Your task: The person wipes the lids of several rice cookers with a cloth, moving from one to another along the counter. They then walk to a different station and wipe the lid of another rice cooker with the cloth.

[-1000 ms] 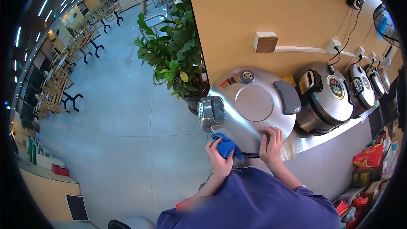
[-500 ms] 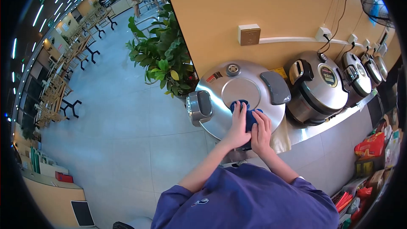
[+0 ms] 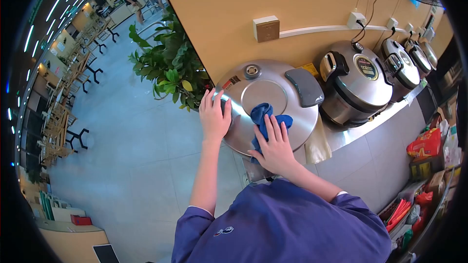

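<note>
A large round steel cooker lid (image 3: 297, 122) lies below me, with a grey handle (image 3: 304, 87) on its right and a round valve knob at the back. A bunched blue cloth (image 3: 262, 112) rests on the lid's front half. My right hand (image 3: 275, 148) has its fingers over the cloth, holding it against the metal, thumb out to the left. At the lid's left edge, my left hand (image 3: 214, 119) lies over the side handle with its fingers extended and nothing in them. It mostly hides that handle.
Smaller rice cookers (image 3: 360, 83) stand in a row to the right, plugged in along the wall. A leafy plant (image 3: 168, 58) is behind on the left. Bags and boxes (image 3: 424, 143) pile up at far right. Chairs and tables line the far left; a person (image 3: 130, 0) stands in the distance.
My left hand has left the cloth and moved left onto the side handle. My right hand stays on the cloth, which is now more spread out. The view has shifted slightly.
</note>
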A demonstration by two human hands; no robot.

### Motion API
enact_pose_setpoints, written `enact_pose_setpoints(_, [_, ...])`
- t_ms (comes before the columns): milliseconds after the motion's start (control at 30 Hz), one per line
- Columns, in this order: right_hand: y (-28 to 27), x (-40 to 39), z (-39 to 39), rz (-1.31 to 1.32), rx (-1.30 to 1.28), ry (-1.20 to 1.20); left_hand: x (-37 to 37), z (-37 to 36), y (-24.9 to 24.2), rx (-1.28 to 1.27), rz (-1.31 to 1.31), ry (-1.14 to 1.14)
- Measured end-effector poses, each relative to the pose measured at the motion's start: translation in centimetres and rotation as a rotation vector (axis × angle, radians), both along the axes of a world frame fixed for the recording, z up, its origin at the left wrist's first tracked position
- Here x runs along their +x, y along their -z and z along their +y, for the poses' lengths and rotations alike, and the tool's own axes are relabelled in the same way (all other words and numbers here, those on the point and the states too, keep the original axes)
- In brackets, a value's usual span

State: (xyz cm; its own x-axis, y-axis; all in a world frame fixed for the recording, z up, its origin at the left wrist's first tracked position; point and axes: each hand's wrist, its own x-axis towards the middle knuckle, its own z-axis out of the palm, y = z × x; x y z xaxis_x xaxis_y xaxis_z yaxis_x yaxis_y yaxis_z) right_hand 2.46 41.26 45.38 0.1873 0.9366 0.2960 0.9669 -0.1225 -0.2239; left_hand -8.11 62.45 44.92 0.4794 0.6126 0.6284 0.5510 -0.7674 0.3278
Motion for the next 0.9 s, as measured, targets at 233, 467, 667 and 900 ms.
enact_pose_setpoints(233, [1.0, 0.6, 1.3, 0.026, -0.006, -0.015, 0.1, 0.0, 1.0, -0.061, 0.043, -0.08])
enact_pose_setpoints(467, [1.2, 4.9, 6.8, 0.039, 0.029, -0.006, 0.3, -0.5, 0.6, -0.051, 0.157, -0.148])
enact_pose_setpoints(667, [3.8, 8.8, 13.3, -0.041, 0.044, 0.079, 0.5, -0.3, 1.1, -0.05, 0.154, -0.208])
enact_pose_setpoints(900, [2.4, 7.6, 12.9, -0.128, 0.074, 0.182, 0.3, -0.1, 1.6, -0.006, 0.098, -0.174])
